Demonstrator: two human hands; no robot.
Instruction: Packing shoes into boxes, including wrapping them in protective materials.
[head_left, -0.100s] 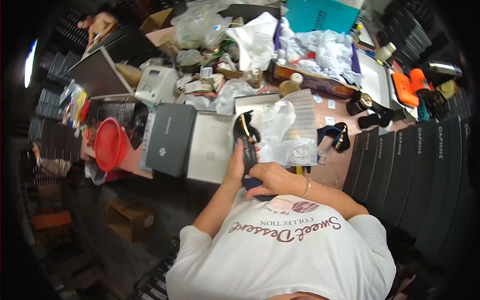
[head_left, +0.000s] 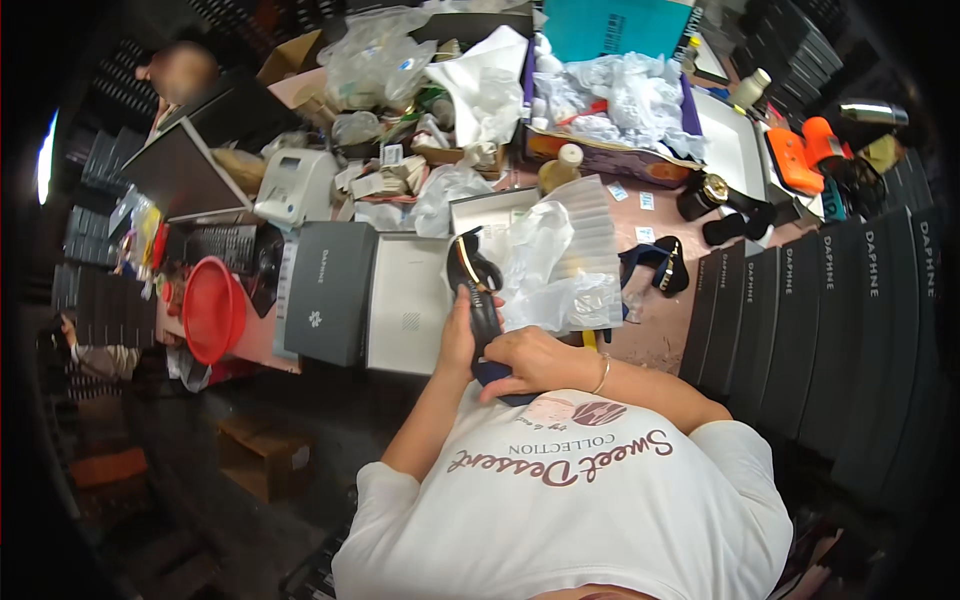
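Close to my chest I hold a dark sandal tilted up, its toe end with a gold-edged strap pointing away from me. Along its left side my left hand is closed around the sole. My right hand is curled over the navy heel end, which its fingers partly hide. A second dark sandal with a gold-studded strap lies on the table to the right. Left of my hands stands a shoebox with a pale inside, beside a dark grey box lid.
White tissue and clear wrap lie just beyond my hands. A red plastic basin sits at the left table edge, near a keyboard and monitor. Dark shoeboxes stand in a row on the right. Farther back is a carton of plastic bags.
The view has shifted slightly, so the table's things appear a little farther left. Both hands keep the same hold on the sandal.
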